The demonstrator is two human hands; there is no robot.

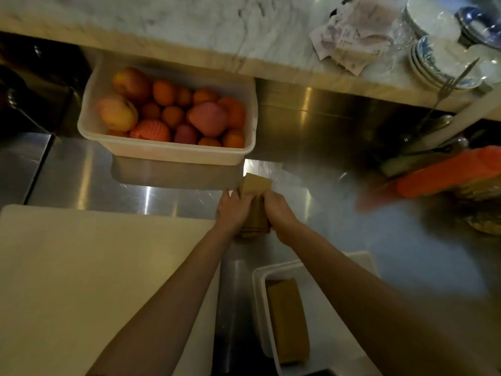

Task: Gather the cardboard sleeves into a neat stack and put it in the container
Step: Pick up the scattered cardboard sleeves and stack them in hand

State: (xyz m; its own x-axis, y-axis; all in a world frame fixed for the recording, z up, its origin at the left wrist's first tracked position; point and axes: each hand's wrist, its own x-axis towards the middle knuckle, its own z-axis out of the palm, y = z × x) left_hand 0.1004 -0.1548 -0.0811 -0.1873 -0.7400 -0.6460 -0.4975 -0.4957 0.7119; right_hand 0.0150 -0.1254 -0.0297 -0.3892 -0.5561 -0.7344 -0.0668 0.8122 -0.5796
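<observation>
Cardboard sleeves (256, 196) sit squeezed between our left hand (233, 210) and right hand (277, 208), both closed on the stack's sides above the steel worktop (352, 226), its long axis running away from us. We judge the container (260, 294), already holding a stack (287, 318), lies nearer us under the right forearm; the fruit tub (168, 153) beyond the hands is clear of that path.

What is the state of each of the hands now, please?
Left hand: closed on the left side of the cardboard sleeves.
Right hand: closed on the right side of the same sleeves.
</observation>
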